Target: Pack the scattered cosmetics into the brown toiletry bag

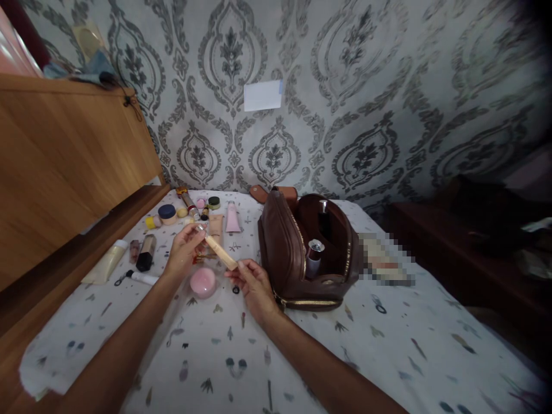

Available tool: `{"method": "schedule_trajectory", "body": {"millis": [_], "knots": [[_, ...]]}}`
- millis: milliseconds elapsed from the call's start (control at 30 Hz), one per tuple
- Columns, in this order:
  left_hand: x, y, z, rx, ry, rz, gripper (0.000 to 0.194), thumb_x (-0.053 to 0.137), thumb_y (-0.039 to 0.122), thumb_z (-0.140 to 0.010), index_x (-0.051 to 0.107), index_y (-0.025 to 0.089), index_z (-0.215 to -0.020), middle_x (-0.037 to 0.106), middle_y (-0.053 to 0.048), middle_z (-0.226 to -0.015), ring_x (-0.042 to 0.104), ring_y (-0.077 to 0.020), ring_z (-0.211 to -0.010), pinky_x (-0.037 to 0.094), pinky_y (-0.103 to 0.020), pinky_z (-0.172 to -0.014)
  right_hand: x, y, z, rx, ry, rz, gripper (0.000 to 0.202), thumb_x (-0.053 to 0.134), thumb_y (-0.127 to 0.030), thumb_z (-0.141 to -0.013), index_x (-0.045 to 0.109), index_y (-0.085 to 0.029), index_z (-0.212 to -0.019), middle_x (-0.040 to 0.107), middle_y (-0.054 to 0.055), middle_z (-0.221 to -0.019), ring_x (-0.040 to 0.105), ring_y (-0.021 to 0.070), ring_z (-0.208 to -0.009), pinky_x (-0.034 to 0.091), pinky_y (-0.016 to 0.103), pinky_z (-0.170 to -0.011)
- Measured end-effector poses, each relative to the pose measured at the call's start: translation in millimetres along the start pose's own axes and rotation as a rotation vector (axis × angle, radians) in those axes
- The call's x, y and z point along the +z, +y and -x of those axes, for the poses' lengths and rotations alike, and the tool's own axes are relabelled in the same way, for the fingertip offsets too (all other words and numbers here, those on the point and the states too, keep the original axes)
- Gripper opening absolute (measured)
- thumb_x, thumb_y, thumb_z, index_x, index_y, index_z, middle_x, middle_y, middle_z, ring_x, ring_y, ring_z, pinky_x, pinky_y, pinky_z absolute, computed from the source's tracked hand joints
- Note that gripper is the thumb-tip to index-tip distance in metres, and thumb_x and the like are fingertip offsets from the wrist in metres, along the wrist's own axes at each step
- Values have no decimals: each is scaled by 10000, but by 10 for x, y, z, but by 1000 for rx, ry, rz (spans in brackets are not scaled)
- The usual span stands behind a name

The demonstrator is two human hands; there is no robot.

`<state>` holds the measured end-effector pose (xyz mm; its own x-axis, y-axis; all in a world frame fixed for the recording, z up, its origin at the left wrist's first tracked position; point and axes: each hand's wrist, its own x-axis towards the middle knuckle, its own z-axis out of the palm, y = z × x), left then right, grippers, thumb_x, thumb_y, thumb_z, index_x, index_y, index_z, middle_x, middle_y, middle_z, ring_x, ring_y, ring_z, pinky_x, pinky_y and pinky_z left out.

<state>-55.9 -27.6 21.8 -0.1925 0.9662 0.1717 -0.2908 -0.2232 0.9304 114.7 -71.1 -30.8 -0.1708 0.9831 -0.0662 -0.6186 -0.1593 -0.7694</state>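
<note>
A slim pale-yellow tube [221,252] is held slantwise between both hands above the printed sheet. My left hand [186,248] pinches its silvery upper end, and my right hand [253,283] grips its lower end. Just below the tube sits a round pink jar [203,283]. Behind it lie a peach tube [215,227] and a pink tube [233,218]. To the right of my right hand stands an open brown leather bag [282,247], unzipped, with a silver-capped bottle [315,259] and a dark bottle [324,221] inside.
A cream tube [107,263], a dark-capped bottle [146,253] and a white-handled brush [144,278] lie on the left. Farther back are a navy-lidded jar [167,214] and several small containers. A wooden panel [77,132] borders the left; a patterned wall [276,144] stands behind.
</note>
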Motion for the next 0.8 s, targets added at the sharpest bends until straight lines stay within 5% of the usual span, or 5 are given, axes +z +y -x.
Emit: {"method": "schedule_trajectory", "body": {"millis": [800], "knots": [[-49,-3,-16,32,4,-62,327,810,357,-673,711,161,-915,593,19,-714,525,-74,-568,408,-166,-489,-32,47,-15,-16,12,7,338,868,-420,-611,655,-196,-748,683,9,-736,668,160,-738,512,283,-706]]}}
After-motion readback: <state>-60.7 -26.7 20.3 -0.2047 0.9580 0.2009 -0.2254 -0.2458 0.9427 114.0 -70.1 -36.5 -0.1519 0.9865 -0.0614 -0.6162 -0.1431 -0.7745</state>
